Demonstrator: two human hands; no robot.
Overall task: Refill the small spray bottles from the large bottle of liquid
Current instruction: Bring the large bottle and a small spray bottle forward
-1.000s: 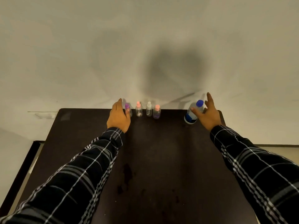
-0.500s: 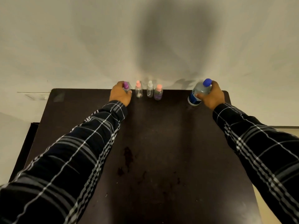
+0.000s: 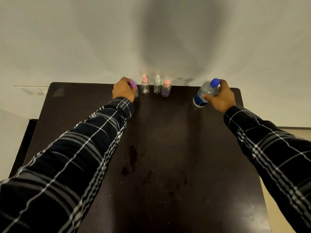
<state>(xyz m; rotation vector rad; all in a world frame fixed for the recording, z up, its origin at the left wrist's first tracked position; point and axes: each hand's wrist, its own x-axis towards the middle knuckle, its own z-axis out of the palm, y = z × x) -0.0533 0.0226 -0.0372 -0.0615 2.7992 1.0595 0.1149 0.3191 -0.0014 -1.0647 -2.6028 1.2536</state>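
A row of small clear spray bottles stands at the far edge of the dark table (image 3: 168, 140). My left hand (image 3: 123, 90) is wrapped around the leftmost one, the purple-capped spray bottle (image 3: 133, 86), whose body is mostly hidden by my fingers. To its right stand a pink-capped bottle (image 3: 144, 85), a white-capped bottle (image 3: 157, 85) and a shorter pink-capped bottle (image 3: 166, 89) with purple inside. At the far right my right hand (image 3: 220, 96) grips the large bottle (image 3: 204, 94), clear with a blue cap and blue label, tilted to the right.
A pale wall rises directly behind the table's far edge. Dark stains mark the tabletop near its middle. Floor shows to the right of the table, and a dark low edge to the left.
Both hands closed on their bottles a half second ago and still hold them. The view has shifted slightly; the large bottle stays tilted in my right hand.
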